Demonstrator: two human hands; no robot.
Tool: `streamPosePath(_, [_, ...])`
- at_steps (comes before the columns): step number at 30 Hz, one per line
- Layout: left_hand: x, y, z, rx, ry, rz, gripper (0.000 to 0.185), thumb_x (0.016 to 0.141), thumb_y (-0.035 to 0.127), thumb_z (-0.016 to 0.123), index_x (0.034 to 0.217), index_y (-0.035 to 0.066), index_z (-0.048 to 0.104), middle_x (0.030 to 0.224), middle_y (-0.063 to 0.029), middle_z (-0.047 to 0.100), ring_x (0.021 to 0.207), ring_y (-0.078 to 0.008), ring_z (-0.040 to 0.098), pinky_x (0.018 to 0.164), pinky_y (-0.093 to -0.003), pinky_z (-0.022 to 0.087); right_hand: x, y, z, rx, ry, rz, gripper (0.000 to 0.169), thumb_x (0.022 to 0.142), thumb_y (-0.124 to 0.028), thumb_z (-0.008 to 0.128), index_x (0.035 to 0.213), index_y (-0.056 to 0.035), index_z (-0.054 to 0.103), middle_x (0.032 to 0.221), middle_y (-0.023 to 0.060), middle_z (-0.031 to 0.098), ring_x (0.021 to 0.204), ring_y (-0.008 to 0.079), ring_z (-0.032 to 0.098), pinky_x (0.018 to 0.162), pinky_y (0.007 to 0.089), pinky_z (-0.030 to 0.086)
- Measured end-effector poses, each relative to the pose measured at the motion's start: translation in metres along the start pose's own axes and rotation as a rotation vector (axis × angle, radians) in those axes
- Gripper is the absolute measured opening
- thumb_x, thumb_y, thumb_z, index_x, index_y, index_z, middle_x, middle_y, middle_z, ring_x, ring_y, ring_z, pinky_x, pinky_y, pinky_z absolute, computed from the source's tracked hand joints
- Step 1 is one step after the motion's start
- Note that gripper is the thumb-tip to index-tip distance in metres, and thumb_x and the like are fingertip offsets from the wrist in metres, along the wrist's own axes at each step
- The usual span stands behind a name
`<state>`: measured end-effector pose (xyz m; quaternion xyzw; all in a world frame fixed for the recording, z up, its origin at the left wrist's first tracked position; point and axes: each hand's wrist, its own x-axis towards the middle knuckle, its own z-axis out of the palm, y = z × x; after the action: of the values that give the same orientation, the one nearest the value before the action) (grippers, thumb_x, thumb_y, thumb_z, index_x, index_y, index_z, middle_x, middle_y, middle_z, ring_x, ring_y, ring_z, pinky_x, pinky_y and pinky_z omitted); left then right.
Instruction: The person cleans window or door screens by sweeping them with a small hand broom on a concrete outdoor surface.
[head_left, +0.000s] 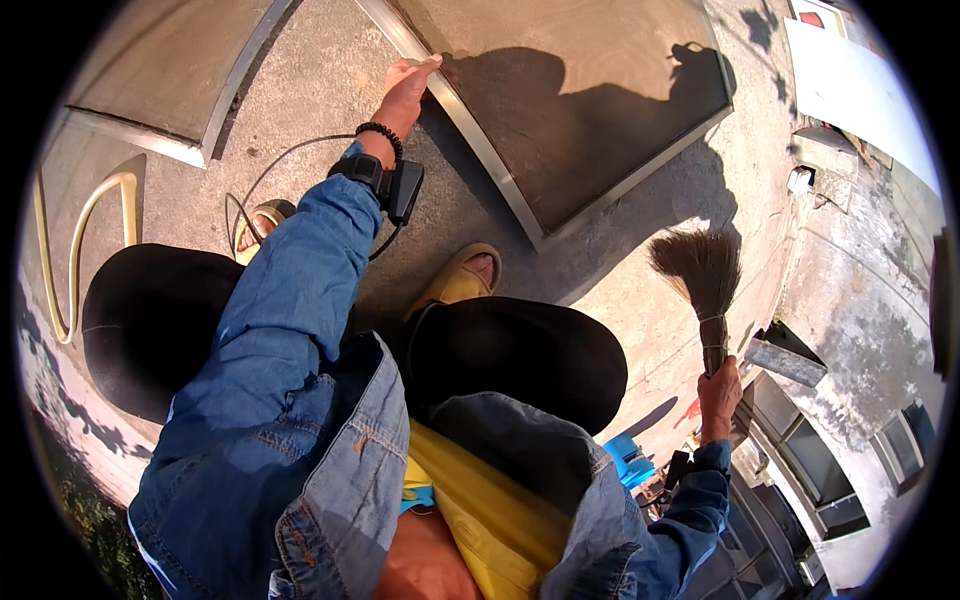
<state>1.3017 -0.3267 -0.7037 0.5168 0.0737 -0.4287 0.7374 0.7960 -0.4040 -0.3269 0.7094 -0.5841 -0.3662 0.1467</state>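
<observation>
My left hand grips the metal edge of a framed screen panel, which lies tilted over the concrete ground and bears my shadow. Out to the right, my right hand is closed around the bound handle of a straw hand broom. The broom's bristles point away from me, apart from the panel. A dark coiled band and a strapped device with a cable are on my left wrist.
A second framed panel lies at the upper left. A pale hose loops by my left knee. Cable runs near my sandals. A blue object stands at the lower right, and a concrete block juts by the wall.
</observation>
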Motion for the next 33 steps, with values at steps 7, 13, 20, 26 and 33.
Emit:
streamPosePath(7, [-0.020,0.032,0.012,0.069,-0.173,-0.039,0.030,0.071,0.017,0.072,0.071,0.004,0.045,0.068,-0.0109,0.058,0.068,-0.0178,0.061,0.055,-0.0296,0.052,-0.002,-0.135,0.011,0.287,0.009,-0.351,0.035,0.068,-0.014,0.063,0.096,-0.0040,0.044,0.084,0.0205,0.057,0.077,0.0393,0.059,0.068,0.0466,0.047])
streamPosePath(13, [0.013,0.004,-0.011,0.157,-0.146,-0.027,0.029,0.071,0.016,0.071,0.063,0.009,0.044,0.062,-0.0027,0.052,0.063,-0.0103,0.055,0.055,-0.0266,0.045,0.041,-0.101,0.019,0.271,0.256,0.068,0.033,0.072,-0.013,0.061,0.098,-0.0005,0.045,0.083,0.0188,0.059,0.072,0.0369,0.060,0.063,0.0439,0.048])
streamPosePath(20, [0.017,-0.010,-0.010,0.157,-0.086,0.087,0.034,0.069,0.017,0.073,0.060,0.011,0.041,0.060,0.0017,0.046,0.052,-0.0076,0.045,0.048,-0.0264,0.040,-0.008,-0.137,0.011,0.293,-0.015,-0.360,0.034,0.069,-0.013,0.064,0.094,-0.0047,0.042,0.088,0.0197,0.054,0.075,0.0394,0.058,0.067,0.0466,0.047])
streamPosePath(26, [0.020,-0.009,-0.015,0.174,-0.148,0.070,0.037,0.070,0.020,0.073,0.059,0.011,0.039,0.057,0.0046,0.039,0.051,-0.0068,0.041,0.047,-0.0256,0.038,0.032,-0.091,-0.004,0.282,0.230,0.005,0.033,0.071,-0.017,0.062,0.096,-0.0022,0.045,0.080,0.0202,0.059,0.072,0.0383,0.060,0.063,0.0463,0.047])
streamPosePath(33, [0.016,-0.001,-0.002,0.368,0.099,0.014,0.048,0.070,0.022,0.074,0.097,0.000,0.040,0.072,-0.0048,0.054,0.059,-0.0124,0.053,0.054,-0.0280,0.048,0.066,-0.191,-0.071,0.545,0.266,-0.332,0.039,0.070,-0.019,0.062,0.103,-0.0042,0.047,0.077,0.0194,0.061,0.074,0.0372,0.060,0.065,0.0439,0.046])
